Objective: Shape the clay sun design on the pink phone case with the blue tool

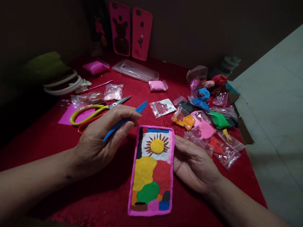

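A phone case [143,171] covered in coloured clay patches, edged in pink, is tilted toward me at the front of the table. Near its top a yellow clay sun with brown rays lies on a white patch. My right hand [195,162] grips the case by its right edge, the fingers partly hidden behind it. In my left hand [104,142] a blue plastic modelling tool [115,128] is pinched between thumb and fingers, its flat tip pointing up and right. That hand hovers just left of the case's top corner. Scissors [101,108] with yellow and orange handles lie behind it.
Clay bags, among them an orange one [184,121] and a green one [219,119], crowd the right side of the red-covered table [71,176]. Clear cases [137,71] lie at the back; decorated pink cases [142,34] lean on the wall. White rings [63,83] sit at left.
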Demonstrator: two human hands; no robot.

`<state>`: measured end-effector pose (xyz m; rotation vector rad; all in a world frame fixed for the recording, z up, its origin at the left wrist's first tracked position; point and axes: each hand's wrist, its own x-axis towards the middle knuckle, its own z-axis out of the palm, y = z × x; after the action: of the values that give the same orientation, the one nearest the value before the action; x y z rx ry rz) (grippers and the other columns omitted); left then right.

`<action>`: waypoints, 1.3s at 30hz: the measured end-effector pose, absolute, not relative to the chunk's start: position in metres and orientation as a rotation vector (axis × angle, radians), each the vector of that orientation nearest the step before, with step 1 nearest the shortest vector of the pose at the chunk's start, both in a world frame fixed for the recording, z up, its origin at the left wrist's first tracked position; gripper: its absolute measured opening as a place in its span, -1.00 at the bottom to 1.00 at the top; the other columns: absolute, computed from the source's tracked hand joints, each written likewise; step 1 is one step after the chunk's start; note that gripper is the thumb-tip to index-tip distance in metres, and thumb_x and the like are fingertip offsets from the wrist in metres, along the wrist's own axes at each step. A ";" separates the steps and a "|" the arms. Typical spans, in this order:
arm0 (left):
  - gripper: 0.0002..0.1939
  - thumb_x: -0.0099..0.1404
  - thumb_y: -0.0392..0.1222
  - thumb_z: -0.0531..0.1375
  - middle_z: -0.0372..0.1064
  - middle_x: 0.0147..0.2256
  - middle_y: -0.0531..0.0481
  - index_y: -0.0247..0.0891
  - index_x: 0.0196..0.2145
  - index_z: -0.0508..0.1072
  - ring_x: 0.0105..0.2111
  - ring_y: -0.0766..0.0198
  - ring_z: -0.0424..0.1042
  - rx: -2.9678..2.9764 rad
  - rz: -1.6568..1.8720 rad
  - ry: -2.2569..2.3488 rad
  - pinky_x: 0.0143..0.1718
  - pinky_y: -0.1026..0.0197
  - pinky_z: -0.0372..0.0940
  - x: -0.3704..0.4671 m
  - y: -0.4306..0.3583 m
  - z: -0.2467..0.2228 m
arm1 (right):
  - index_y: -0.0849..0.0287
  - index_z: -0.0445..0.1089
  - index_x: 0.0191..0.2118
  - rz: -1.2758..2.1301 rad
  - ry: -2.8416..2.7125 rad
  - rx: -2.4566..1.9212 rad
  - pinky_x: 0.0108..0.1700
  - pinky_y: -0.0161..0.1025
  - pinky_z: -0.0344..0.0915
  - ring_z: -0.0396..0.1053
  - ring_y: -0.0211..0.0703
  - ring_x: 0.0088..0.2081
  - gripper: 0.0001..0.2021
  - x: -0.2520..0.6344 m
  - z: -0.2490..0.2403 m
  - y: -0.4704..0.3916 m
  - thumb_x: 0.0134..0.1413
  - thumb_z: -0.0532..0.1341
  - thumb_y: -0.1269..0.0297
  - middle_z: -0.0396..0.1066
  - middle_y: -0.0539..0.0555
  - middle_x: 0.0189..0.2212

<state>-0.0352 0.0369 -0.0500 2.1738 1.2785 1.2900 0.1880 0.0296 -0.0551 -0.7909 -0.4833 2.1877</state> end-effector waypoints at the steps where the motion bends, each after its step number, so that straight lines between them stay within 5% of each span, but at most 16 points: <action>1: -0.81 0.40 -0.30 0.07 0.40 -0.23 0.05 -0.15 -0.09 0.40 -0.27 0.34 0.41 2.170 1.281 1.281 -0.16 0.31 0.33 -0.036 0.037 -0.051 | 0.24 0.55 -0.12 2.183 -0.482 -0.796 0.21 -0.08 0.25 0.50 -0.09 -0.02 -0.74 0.188 -0.055 0.029 0.18 0.13 0.44 0.57 0.18 -0.08; 10: -0.83 0.40 -0.28 0.07 0.40 -0.27 0.05 -0.18 -0.10 0.40 -0.31 0.36 0.42 2.116 1.290 1.285 -0.22 0.33 0.32 -0.037 0.043 -0.055 | 0.28 0.51 -0.06 2.210 -0.479 -0.777 0.16 -0.05 0.30 0.49 -0.04 -0.03 -0.70 0.189 -0.056 0.029 0.17 0.12 0.36 0.56 0.19 -0.08; 25: -0.80 0.40 -0.32 0.05 0.39 -0.27 0.04 -0.19 -0.09 0.41 -0.30 0.36 0.41 2.140 1.300 1.304 -0.23 0.31 0.32 -0.039 0.042 -0.054 | 0.18 0.55 -0.30 2.248 -0.341 -0.710 0.22 -0.01 0.24 0.53 -0.13 -0.15 -0.79 0.187 -0.055 0.035 0.17 0.16 0.27 0.61 0.05 -0.29; 30: -0.81 0.40 -0.32 0.06 0.39 -0.26 0.04 -0.20 -0.09 0.40 -0.29 0.36 0.40 2.141 1.295 1.312 -0.19 0.30 0.31 -0.038 0.043 -0.057 | 0.19 0.54 -0.25 2.217 -0.346 -0.774 0.21 -0.02 0.25 0.52 -0.14 -0.13 -0.79 0.190 -0.054 0.034 0.16 0.16 0.27 0.61 0.06 -0.24; 39: -0.75 0.40 -0.07 0.14 0.43 -0.19 -0.06 -0.30 -0.10 0.41 -0.28 0.23 0.46 2.155 1.292 1.289 -0.24 0.10 0.45 -0.041 0.042 -0.056 | 0.21 0.55 -0.25 2.161 -0.330 -0.785 0.20 -0.05 0.26 0.53 -0.15 -0.14 -0.79 0.192 -0.054 0.033 0.14 0.15 0.33 0.61 0.07 -0.21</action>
<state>-0.0412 0.0422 -0.0559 2.1550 1.2893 1.2921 0.1921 0.0327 -0.0542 -0.7851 -0.3298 2.1614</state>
